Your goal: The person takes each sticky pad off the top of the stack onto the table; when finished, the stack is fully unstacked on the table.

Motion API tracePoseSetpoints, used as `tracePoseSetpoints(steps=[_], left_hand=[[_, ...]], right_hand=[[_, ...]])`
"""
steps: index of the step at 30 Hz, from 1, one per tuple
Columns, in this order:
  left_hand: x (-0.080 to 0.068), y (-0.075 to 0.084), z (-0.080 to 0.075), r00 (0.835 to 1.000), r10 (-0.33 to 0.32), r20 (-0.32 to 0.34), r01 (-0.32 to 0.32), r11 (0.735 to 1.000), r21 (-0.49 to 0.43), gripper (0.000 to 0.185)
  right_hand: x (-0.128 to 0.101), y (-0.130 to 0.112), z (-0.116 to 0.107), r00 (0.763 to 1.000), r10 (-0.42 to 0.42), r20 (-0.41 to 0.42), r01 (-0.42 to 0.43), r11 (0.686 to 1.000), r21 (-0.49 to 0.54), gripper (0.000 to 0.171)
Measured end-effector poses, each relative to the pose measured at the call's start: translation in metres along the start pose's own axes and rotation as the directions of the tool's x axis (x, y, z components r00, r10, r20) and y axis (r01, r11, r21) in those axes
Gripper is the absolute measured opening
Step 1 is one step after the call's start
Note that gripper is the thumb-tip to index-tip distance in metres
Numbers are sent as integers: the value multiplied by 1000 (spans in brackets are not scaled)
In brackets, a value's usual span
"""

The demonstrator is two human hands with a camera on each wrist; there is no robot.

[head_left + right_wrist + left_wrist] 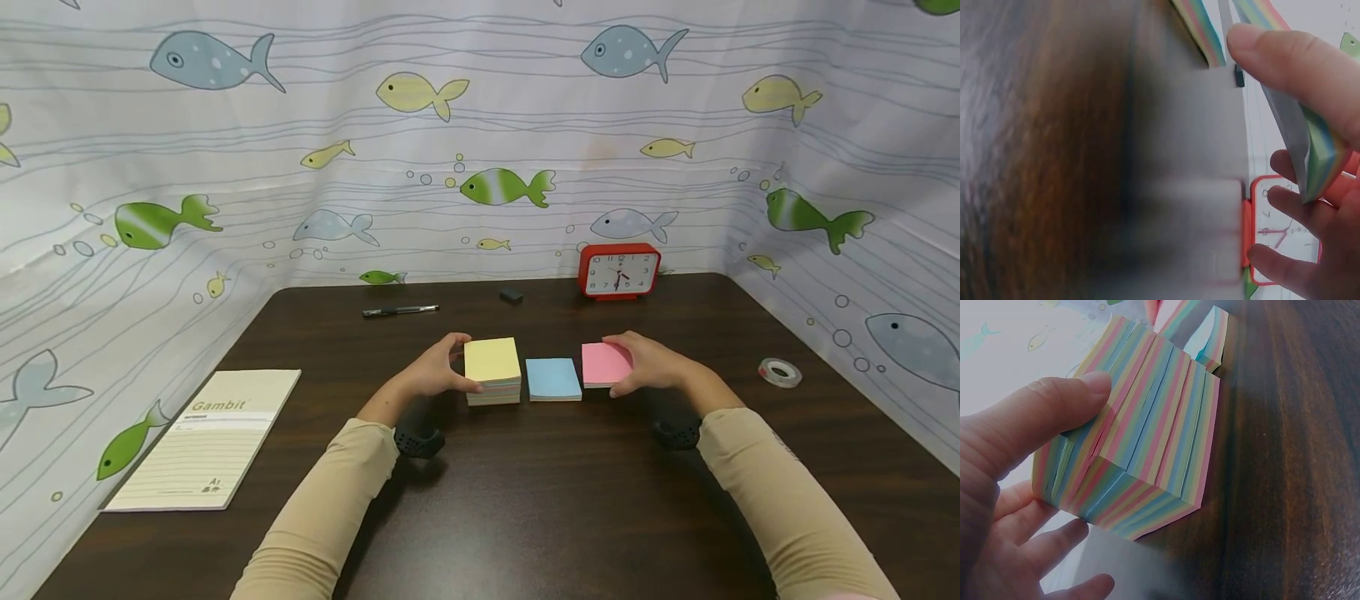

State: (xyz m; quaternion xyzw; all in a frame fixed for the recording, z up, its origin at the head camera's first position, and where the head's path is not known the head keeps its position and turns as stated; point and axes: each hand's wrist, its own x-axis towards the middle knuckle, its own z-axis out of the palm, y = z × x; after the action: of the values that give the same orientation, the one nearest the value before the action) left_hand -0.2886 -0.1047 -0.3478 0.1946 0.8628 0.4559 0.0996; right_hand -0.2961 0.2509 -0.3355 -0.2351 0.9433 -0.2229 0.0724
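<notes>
**Grasping on both sides**

Head: the left hand (437, 368) grips a yellow-topped stack (492, 362), the right hand (654, 362) a pink-topped pad (604, 364); a blue-topped pad (553, 379) lies between them on the table (540, 492). Left wrist: striped stack clasped. Right wrist: pad pinched.

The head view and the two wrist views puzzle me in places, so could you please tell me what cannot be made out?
- Head view: the right end of the pink pad, hidden by the right hand.
- Head view: fine print on the notebook and what the black block is, too small.
- Left wrist view: part of the blue pad, behind the tall stack.
- Right wrist view: the table, blurred.
</notes>
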Motion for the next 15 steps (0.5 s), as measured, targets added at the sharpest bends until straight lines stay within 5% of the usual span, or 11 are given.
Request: tracePoseSetpoints(steps=[15], left_hand=[[1,-1,1,1000,-7,-2,7,1000,8,86]], right_hand=[[7,12,3,988,58,144,-50,997,-57,86]])
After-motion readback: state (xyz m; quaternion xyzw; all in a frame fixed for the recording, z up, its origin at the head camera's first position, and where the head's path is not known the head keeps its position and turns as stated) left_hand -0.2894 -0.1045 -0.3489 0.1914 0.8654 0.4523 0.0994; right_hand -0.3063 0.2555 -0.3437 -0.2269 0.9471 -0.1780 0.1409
